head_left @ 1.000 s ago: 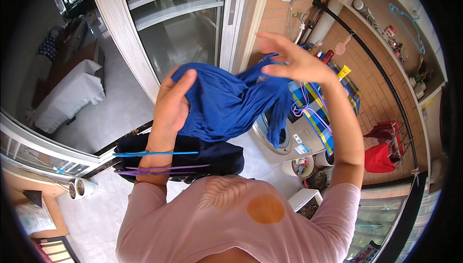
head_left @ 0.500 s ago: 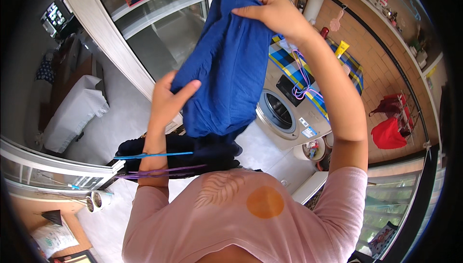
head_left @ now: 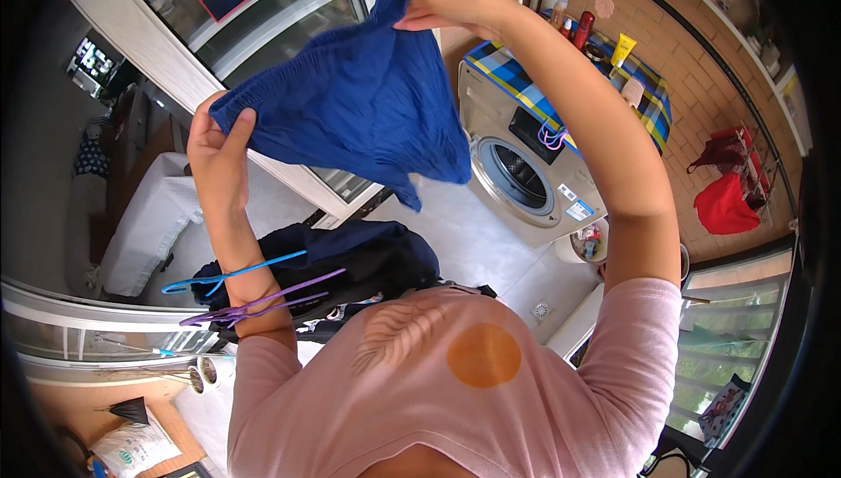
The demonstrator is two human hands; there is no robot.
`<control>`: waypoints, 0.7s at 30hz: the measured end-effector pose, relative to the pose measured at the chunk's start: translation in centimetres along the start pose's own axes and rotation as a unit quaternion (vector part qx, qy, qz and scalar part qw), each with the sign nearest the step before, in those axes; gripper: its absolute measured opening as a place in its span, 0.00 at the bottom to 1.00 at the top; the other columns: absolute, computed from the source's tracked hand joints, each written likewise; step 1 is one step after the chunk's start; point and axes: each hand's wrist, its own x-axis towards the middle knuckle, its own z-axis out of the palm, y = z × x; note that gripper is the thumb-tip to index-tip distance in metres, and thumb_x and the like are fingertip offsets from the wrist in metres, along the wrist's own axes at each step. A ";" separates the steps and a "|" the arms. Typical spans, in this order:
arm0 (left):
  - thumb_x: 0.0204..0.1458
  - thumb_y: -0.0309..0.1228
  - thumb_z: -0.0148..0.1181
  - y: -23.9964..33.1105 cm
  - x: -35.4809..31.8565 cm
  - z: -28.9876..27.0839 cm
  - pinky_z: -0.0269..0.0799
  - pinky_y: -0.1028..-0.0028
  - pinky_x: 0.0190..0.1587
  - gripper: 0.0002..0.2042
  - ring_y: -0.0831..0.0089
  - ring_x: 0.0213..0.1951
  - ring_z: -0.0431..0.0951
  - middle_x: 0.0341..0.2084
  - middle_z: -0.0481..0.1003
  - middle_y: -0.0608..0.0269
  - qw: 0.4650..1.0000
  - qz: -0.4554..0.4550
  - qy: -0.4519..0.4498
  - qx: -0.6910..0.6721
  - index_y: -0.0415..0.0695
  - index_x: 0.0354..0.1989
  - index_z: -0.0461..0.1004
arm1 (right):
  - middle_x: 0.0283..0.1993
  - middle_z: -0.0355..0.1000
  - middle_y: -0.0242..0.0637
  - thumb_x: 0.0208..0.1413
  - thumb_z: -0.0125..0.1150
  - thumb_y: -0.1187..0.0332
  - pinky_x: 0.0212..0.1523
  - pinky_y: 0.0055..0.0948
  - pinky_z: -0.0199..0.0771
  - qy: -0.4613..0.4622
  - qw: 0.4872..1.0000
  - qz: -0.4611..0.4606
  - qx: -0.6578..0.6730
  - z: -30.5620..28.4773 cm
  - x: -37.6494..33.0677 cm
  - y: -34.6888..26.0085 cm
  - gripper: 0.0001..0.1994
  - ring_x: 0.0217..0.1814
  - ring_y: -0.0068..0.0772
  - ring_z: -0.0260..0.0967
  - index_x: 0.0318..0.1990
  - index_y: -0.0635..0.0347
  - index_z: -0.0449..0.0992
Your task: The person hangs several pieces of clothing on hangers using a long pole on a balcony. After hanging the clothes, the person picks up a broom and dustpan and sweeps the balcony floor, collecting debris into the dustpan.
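Note:
Blue shorts with a gathered elastic waistband hang between my raised hands. My left hand pinches one end of the waistband, thumb on the near side. At the other end, higher up, my right hand has its fingers closed on the cloth. A light blue hanger and purple hangers hang over my left forearm. Below that arm lies a bundle of dark clothes; what bears it is hidden.
A washing machine stands ahead to the right under a checked cloth. On it are a yellow tube, a red bottle and purple hangers. A sliding door frame is at left; red clothes hang at right.
My left hand has moved left and up, and the right slightly left, so the waistband is now drawn out wide between them. The shorts hang more spread and higher.

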 end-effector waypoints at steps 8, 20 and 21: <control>0.40 0.35 0.62 1.1 -1.9 1.2 0.65 0.80 0.41 0.27 0.76 0.35 0.71 0.36 0.69 0.63 0.918 -0.245 -0.262 -0.170 0.39 0.49 0.62 | 0.28 0.68 0.35 0.44 0.58 0.75 0.22 0.19 0.67 0.037 0.996 0.013 0.082 3.9 0.3 0.4 0.15 0.26 0.22 0.67 0.41 0.64 0.65; 0.47 0.27 0.52 -0.2 -3.1 2.2 0.66 0.79 0.42 0.14 0.77 0.36 0.72 0.35 0.73 0.62 0.880 -0.409 -0.182 -0.158 0.35 0.42 0.68 | 0.38 0.68 0.40 0.42 0.56 0.81 0.31 0.17 0.68 -0.105 0.982 0.039 0.153 5.9 -2.2 -0.3 0.27 0.34 0.22 0.67 0.54 0.59 0.59; 0.47 0.27 0.52 -0.5 -3.0 2.2 0.66 0.80 0.41 0.13 0.77 0.35 0.72 0.34 0.73 0.62 0.899 -0.381 -0.181 -0.116 0.36 0.42 0.68 | 0.39 0.68 0.41 0.42 0.56 0.81 0.32 0.16 0.68 -0.116 0.984 0.033 0.133 6.2 -2.2 0.1 0.28 0.35 0.22 0.67 0.54 0.58 0.59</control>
